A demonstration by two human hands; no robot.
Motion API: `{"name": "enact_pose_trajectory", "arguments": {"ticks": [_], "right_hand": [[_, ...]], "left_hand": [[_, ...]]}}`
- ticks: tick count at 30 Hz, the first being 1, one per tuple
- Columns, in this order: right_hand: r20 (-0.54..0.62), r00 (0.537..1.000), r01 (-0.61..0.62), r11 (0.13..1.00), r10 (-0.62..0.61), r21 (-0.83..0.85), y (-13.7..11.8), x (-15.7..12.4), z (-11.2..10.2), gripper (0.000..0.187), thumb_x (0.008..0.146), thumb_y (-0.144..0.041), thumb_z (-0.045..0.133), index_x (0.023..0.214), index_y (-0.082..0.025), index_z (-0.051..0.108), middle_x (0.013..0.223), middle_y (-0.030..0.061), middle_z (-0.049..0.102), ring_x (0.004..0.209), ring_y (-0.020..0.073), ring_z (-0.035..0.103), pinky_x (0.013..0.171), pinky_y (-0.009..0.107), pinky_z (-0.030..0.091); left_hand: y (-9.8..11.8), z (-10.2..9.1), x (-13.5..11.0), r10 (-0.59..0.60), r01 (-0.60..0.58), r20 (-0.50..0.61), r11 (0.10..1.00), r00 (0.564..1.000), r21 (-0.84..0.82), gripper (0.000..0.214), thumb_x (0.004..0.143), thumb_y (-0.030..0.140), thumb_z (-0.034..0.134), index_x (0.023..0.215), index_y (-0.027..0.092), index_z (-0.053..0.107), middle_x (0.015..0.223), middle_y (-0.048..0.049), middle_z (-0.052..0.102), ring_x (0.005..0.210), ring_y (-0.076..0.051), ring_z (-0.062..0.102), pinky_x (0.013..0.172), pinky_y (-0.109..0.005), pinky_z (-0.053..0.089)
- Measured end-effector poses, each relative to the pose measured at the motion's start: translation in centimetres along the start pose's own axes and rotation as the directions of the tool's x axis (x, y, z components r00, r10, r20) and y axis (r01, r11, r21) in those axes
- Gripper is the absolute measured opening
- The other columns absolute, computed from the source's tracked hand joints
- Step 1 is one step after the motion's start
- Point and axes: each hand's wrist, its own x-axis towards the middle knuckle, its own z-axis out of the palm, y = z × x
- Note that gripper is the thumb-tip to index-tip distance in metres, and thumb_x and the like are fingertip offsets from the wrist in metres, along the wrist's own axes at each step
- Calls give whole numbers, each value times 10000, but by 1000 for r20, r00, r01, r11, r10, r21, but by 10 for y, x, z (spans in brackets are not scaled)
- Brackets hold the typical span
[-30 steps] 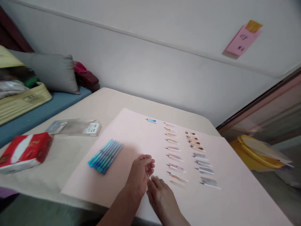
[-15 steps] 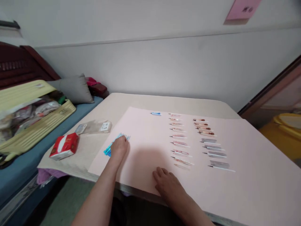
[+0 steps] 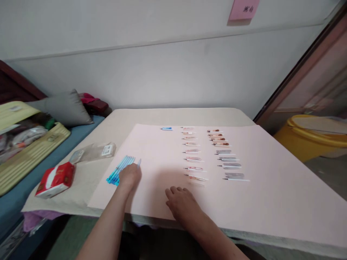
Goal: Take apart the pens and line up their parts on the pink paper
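My left hand [image 3: 130,177] is closed around a blue pen [image 3: 139,162], whose tip pokes out past the fingers. Just left of that hand, several blue pens [image 3: 119,169] lie side by side on the pink sheet [image 3: 159,151]. My right hand [image 3: 180,202] rests palm down near the front edge, fingers apart and holding nothing. At the back lies a separate blue pen [image 3: 166,128]. Beyond my right hand runs a column of pink-patterned pens [image 3: 192,150]. Right of it are brown-patterned pens [image 3: 217,139] and grey pens [image 3: 229,165].
A red tissue pack [image 3: 55,180] and a clear plastic package [image 3: 93,152] sit at the table's left. Beside the table is a bed with a grey pillow [image 3: 63,111] and an open yellow case [image 3: 35,151]. A yellow bin [image 3: 306,137] stands at the right; a wall is behind.
The view has turned to the right. My left hand has drawn one blue pen rightward, away from the row of blue pens. My right hand still rests on the sheet.
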Motion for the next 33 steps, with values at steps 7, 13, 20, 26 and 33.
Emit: {"name": "enact_pose_trajectory", "arguments": {"ticks": [7,13,20,26,33], "right_hand": [[-101,960,-78,598,261,798,-2,7,-19,300,836,-231,455,1115,-189,554,1097,86,615,968,182,569,810,309,420],[211,942,-163,-193,263,968,-4,14,-21,311,769,-410,571,951,-158,573,888,67,634,741,139,605,633,259,457],[362,905,-222,-480,222,849,1,22,-15,259,769,-401,554,759,-144,524,495,-56,467,354,36,334,367,173,213],[308,943,-194,-541,128,818,1,21,-16,148,776,-299,488,723,-162,507,398,-109,298,321,26,160,350,183,113],[173,894,-159,-67,414,985,-11,24,-12,146,718,-263,507,611,-164,503,334,-91,349,308,33,218,351,193,125]], "left_hand": [[32,1,-27,177,148,342,658,923,-739,199,700,338,604,642,164,526,555,-14,567,499,-110,518,526,-234,394],[56,21,-63,238,403,464,266,853,-876,172,664,257,667,679,128,554,623,-20,597,491,-76,521,457,-190,367],[67,32,-74,318,503,519,136,793,-853,120,691,209,657,739,120,593,695,-51,639,577,-104,576,563,-222,445],[67,29,-70,345,507,453,-83,822,-858,201,742,160,609,940,121,610,939,-123,670,883,-194,620,677,-270,488],[66,31,-68,231,438,426,-2,875,-899,148,667,193,704,746,123,599,733,-66,662,687,-129,613,612,-223,476]]}}
